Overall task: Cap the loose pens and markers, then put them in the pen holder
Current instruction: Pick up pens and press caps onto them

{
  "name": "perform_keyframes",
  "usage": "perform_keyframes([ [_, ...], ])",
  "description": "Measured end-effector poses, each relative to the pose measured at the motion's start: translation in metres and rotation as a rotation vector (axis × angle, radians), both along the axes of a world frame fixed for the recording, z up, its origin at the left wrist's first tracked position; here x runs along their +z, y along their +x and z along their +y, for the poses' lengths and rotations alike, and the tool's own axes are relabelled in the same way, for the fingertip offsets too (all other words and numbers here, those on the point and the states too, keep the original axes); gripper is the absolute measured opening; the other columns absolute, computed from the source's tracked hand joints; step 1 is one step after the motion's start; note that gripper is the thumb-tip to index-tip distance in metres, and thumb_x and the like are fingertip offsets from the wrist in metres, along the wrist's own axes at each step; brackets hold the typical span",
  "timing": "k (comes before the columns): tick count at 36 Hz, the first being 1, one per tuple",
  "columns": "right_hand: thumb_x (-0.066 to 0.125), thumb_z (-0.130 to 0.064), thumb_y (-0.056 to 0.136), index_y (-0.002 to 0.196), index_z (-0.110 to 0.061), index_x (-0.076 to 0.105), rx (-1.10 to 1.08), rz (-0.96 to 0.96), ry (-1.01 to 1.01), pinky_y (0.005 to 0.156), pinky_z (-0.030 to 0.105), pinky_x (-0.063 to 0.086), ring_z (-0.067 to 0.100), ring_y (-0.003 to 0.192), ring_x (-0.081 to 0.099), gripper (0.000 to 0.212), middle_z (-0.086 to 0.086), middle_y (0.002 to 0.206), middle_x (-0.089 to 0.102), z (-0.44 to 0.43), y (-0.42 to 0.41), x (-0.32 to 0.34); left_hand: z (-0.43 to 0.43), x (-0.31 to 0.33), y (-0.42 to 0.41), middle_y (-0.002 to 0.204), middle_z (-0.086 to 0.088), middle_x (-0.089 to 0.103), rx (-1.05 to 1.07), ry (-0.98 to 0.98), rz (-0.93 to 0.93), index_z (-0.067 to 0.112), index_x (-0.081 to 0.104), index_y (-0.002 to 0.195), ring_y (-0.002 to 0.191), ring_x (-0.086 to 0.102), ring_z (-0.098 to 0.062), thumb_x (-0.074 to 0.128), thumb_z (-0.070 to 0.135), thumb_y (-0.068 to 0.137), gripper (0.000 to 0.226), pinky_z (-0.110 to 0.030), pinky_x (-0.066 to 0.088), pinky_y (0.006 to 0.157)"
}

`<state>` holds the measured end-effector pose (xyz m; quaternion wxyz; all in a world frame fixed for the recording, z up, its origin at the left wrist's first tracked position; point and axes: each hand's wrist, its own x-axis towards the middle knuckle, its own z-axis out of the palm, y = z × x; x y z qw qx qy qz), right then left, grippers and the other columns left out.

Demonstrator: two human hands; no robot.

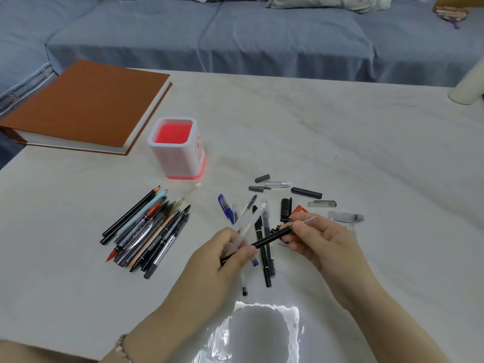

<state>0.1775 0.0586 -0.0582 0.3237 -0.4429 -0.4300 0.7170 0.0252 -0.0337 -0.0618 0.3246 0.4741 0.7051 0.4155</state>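
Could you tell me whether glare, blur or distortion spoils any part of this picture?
Head view: a glossy, warped patch smears the table between the forearms. Head view: the pen holder glows oversaturated red inside, hiding detail. Head view: light even, shadows faint, the pen pile sharp.

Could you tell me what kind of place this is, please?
Probably a living room at home: a sofa with a blue cover and cushions stands behind the white table, where a thick brown book lies.

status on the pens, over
Left grip holds black pen and a frosted pen; right grip pinches the black pen's other end. Pen holder has no pens yet. Nothing blocking it.
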Motion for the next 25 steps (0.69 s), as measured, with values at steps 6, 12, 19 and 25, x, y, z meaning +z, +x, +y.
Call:
perform_keyframes([
  [6, 0.056, -0.014, 0.085, 0.065, -0.014, 0.074, -0.049, 0.094, -0.076, 0.063, 0.015, 0.054, 0.006, 0.066, 0.065, 0.027, 0.003, 0.087, 0.068, -0.007, -0.008, 0.002, 0.001, 0.004, 0.003, 0.050, 0.008, 0.035, 0.069, 0.070, -0.076, 0.003, 0.046, 0.070, 0.045, 0.032, -0.003, 0.053, 0.033, 0.083, 0.034, -0.011, 0.030, 0.047],
  [12, 0.051, -0.018, 0.088, 0.080, -0.009, 0.068, 0.035, 0.137, -0.130, 0.062, 0.015, 0.053, 0.008, 0.070, 0.066, 0.021, 0.002, 0.074, 0.069, -0.016, -0.022, 0.002, -0.009, -0.003, 0.010, 0.053, 0.010, 0.037, 0.044, 0.043, -0.046, 0.006, 0.039, 0.067, 0.048, 0.034, -0.003, 0.055, 0.024, 0.086, 0.031, -0.011, 0.031, 0.048],
  [19, 0.056, -0.015, 0.088, 0.071, -0.014, 0.065, -0.095, -0.129, 0.147, 0.053, 0.008, 0.047, 0.003, 0.056, 0.063, 0.020, -0.007, 0.057, 0.063, 0.005, -0.031, 0.000, -0.006, -0.012, -0.009, 0.057, 0.008, 0.047, 0.216, 0.001, -0.023, 0.021, 0.053, 0.073, 0.051, 0.039, -0.003, 0.042, 0.026, 0.094, 0.024, -0.014, 0.035, 0.051],
  [25, 0.063, -0.024, 0.084, 0.101, -0.020, 0.059, 0.049, -0.595, 0.541, 0.061, 0.016, 0.042, 0.003, 0.057, 0.049, 0.018, -0.009, 0.066, 0.052, 0.021, -0.053, -0.025, -0.006, -0.014, -0.026, 0.073, 0.004, 0.054, 0.248, -0.058, -0.053, 0.029, 0.057, 0.086, 0.063, 0.048, -0.013, 0.041, 0.023, 0.095, 0.020, -0.028, 0.042, 0.063],
])
